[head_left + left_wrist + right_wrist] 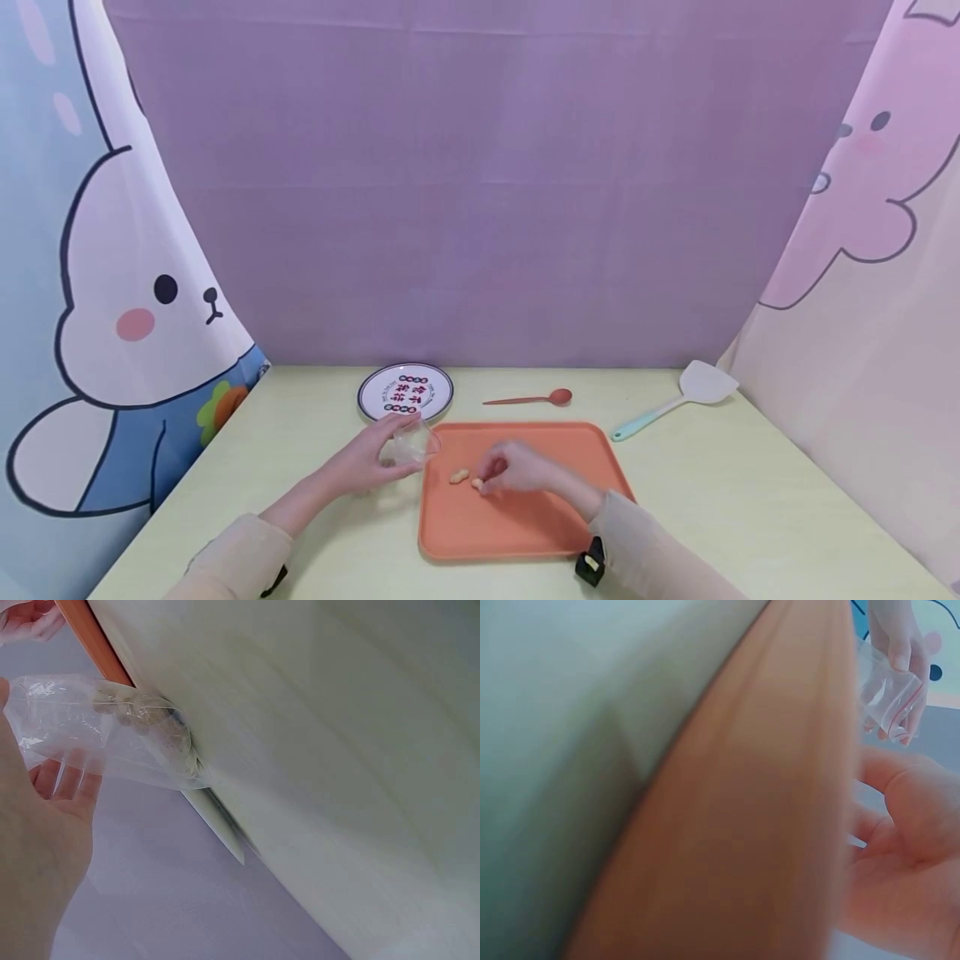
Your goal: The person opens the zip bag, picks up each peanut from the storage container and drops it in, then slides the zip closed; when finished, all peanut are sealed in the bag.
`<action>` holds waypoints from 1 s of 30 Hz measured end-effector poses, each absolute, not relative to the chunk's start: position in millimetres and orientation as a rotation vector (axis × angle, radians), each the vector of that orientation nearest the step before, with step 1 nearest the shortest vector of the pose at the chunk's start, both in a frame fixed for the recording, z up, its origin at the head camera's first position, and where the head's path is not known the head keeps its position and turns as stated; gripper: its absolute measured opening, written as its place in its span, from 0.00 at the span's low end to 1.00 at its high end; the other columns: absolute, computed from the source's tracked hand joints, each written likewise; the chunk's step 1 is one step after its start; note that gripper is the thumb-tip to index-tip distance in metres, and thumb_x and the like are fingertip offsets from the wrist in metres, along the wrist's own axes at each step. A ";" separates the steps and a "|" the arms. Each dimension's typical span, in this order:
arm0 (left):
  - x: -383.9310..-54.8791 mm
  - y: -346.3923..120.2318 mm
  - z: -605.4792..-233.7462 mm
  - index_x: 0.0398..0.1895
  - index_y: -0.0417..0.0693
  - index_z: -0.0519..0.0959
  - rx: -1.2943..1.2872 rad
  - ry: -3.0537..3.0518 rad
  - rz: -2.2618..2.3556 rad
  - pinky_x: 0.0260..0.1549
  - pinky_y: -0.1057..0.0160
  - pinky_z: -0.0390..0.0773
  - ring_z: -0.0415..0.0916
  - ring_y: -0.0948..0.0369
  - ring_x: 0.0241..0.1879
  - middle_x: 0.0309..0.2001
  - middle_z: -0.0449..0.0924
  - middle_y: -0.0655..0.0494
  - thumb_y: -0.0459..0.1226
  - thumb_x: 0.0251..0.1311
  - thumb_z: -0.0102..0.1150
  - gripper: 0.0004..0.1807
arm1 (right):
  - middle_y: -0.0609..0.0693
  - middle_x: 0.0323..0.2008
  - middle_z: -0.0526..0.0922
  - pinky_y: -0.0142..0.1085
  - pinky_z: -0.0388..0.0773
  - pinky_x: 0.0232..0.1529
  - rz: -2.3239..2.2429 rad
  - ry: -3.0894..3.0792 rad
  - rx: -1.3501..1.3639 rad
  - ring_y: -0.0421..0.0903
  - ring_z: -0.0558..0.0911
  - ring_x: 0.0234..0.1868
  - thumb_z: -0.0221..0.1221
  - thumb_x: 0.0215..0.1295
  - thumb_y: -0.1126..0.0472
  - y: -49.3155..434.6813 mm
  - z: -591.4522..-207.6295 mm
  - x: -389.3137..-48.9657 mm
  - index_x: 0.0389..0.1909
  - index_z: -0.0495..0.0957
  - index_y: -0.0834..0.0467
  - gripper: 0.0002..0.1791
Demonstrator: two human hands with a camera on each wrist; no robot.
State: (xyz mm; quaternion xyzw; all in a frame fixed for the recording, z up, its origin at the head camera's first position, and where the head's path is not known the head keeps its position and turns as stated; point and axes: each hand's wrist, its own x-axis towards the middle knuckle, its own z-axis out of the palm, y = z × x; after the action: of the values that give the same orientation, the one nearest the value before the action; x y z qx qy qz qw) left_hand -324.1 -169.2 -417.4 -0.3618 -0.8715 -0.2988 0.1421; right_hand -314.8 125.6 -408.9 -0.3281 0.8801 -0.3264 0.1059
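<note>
My left hand [367,457] grips a clear zip-seal plastic bag [411,443] at the left edge of the orange tray [525,533]. Several peanuts [142,712] lie in the bottom of the bag, and its mouth faces the tray. Over the tray, my right hand [517,467] pinches a peanut [477,483] between thumb and fingers. Just left of those fingertips, another peanut [459,476] rests on the tray. The tray's rim blocks the right fingertips in the right wrist view.
Behind the bag is a white plate [405,387] with a dark rim and red and blue print. A red spoon [536,398] lies beyond the tray. To the right lies a white spatula [705,383] with a mint handle. A purple curtain [480,208] borders the table's back.
</note>
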 end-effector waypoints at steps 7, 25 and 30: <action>-322.3 -168.1 -414.5 0.65 0.42 0.65 -1.039 -2.533 -0.880 0.57 0.46 0.72 0.70 0.49 0.58 0.59 0.72 0.50 0.48 0.51 0.67 0.40 | 0.43 0.27 0.83 0.27 0.74 0.33 -0.943 2.605 -0.913 0.35 0.74 0.28 0.65 0.55 0.61 126.5 -407.1 -312.8 0.30 0.85 0.53 0.02; -321.2 -167.6 -410.8 0.66 0.43 0.64 -1.044 -2.544 -0.872 0.57 0.46 0.71 0.69 0.49 0.60 0.61 0.71 0.49 0.51 0.53 0.65 0.40 | 0.44 0.30 0.85 0.28 0.72 0.31 -0.948 2.651 -0.840 0.35 0.74 0.29 0.65 0.56 0.57 136.5 -408.4 -315.9 0.33 0.86 0.55 0.07; -321.0 -167.5 -413.2 0.66 0.44 0.65 -1.033 -2.547 -0.867 0.58 0.45 0.70 0.68 0.48 0.60 0.61 0.71 0.50 0.49 0.52 0.66 0.39 | 0.42 0.29 0.82 0.28 0.73 0.33 -0.909 2.660 -0.870 0.34 0.74 0.31 0.66 0.55 0.57 135.4 -410.1 -316.4 0.32 0.86 0.54 0.06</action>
State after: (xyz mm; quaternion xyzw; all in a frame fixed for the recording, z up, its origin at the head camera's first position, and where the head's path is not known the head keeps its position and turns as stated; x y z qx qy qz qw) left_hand -321.0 -167.5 -413.2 -0.3554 -0.8764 -0.2982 0.1294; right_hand -316.4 135.4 -410.1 -0.2943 0.8995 -0.3073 0.0996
